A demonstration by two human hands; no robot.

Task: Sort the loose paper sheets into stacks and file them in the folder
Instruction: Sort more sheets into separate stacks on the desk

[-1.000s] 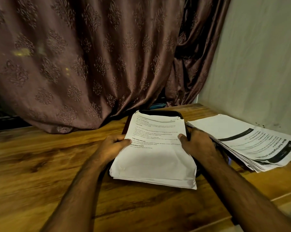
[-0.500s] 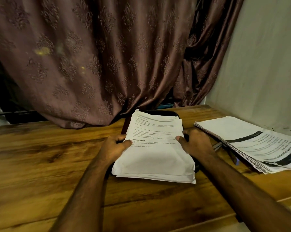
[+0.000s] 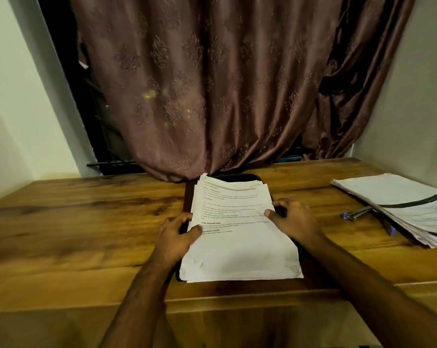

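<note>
Both hands' grip stays clamped on paper stack (image 3: 237, 237); long axis now points away.

Brown patterned curtain (image 3: 212, 96) behind wooden table (image 3: 74, 222), seemingly dim room.

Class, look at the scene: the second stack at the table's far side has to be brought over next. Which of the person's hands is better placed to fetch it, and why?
Probably the right hand. It grips the right edge of the centre stack, on the side nearest the second stack. The left hand would have to cross over the centre stack.
</note>
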